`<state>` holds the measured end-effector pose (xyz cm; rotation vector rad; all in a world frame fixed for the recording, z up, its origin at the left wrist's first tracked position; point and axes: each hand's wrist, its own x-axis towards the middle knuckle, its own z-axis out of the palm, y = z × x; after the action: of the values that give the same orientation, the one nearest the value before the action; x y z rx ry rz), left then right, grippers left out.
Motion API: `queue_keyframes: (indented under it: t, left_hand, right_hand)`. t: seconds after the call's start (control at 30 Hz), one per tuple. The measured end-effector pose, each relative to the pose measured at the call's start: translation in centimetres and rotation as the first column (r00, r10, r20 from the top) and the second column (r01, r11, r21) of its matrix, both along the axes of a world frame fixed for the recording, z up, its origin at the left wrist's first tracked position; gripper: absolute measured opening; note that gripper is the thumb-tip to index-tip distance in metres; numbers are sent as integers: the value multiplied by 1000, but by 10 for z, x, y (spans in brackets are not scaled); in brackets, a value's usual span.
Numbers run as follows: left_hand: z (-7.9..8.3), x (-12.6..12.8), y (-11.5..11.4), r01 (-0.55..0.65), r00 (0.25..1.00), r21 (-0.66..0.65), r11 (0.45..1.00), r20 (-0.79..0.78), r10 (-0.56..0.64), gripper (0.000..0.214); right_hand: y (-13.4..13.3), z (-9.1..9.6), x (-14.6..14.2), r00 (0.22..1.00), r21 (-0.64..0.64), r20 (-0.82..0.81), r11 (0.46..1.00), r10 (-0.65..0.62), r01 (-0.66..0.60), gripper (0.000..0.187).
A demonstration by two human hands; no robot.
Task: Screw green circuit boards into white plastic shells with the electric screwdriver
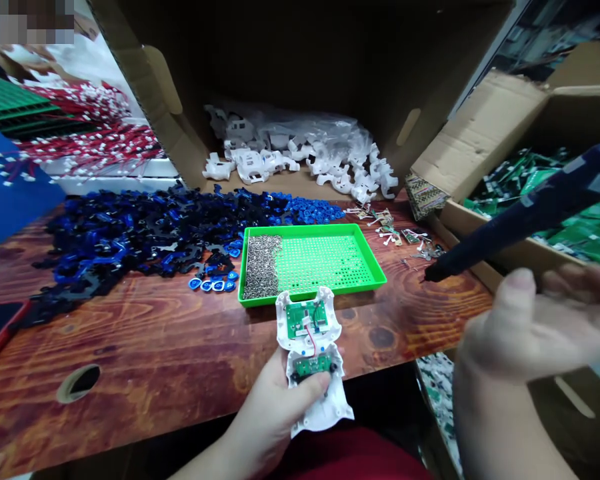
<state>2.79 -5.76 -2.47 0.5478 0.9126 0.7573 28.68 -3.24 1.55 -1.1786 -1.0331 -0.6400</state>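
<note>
My left hand (285, 407) grips a white plastic housing (325, 403) at the table's front edge, its thumb pressed over the lower part. Two open sections of the housing each carry a green circuit board, the upper board (300, 319) and the lower board (313, 365), with a red wire running between them. At the right, my right hand (535, 327) is blurred, thumb and fingers apart, and nothing shows in it. Just above it slants a dark electric screwdriver (520, 213), its bit pointing down to the left over the table.
A green perforated tray (379, 270) holds many small screws (261, 267). Blue and black plastic parts (145, 227) are heaped at left. White shells (260, 163) lie inside a cardboard box (300, 53) behind. Circuit boards (565, 187) fill a box at right. Red wires (95, 140) lie far left.
</note>
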Motion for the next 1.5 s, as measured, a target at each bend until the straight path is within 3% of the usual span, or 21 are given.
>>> queue_keyframes:
  t: [0.03,0.07,0.17,0.27,0.37,0.47,0.57,0.63,0.83,1.13,1.33,1.5]
  left_hand:
    - [1,1,0,17,1000,-25,1000,23,-16,50]
    - [2,2,0,31,999,-40,999,41,-29,49]
    - [5,5,2,55,995,-56,997,84,-50,48]
    - [7,5,4,108,987,-75,991,128,-98,48]
    - [7,5,6,132,984,-87,987,131,-120,47]
    - [5,6,8,126,988,-97,987,105,-116,47]
    - [3,6,8,119,992,-88,989,62,-114,49]
    - [3,6,8,111,994,-66,992,32,-109,52]
    - [1,3,8,125,992,18,992,-22,-125,42]
    - [0,3,9,144,989,44,989,-51,-142,42]
    - [-7,0,11,208,977,71,976,29,-210,46]
    - [-12,-2,13,231,973,150,961,-44,-227,37]
  right_hand:
    - [8,4,13,999,38,1,998,43,-43,67]
    - [16,8,22,990,-10,-43,990,138,-138,71]
    - [31,17,29,892,-192,-328,902,311,-386,51]
    - [37,20,18,806,-131,-470,874,360,-467,30]
    - [41,24,1,723,-8,-469,816,508,-578,18]
    - [53,32,-23,669,77,-366,737,647,-671,18]
    - [73,35,-44,598,78,-334,654,729,-753,19]
    - [88,32,-53,571,31,-378,627,729,-779,18]
    - [112,16,-56,586,-32,-450,644,674,-765,19]
    - [114,10,-54,593,-24,-441,652,674,-758,14]
    - [114,9,-54,629,-68,-450,678,634,-732,17]
    - [116,7,-54,649,-102,-417,677,637,-729,14]
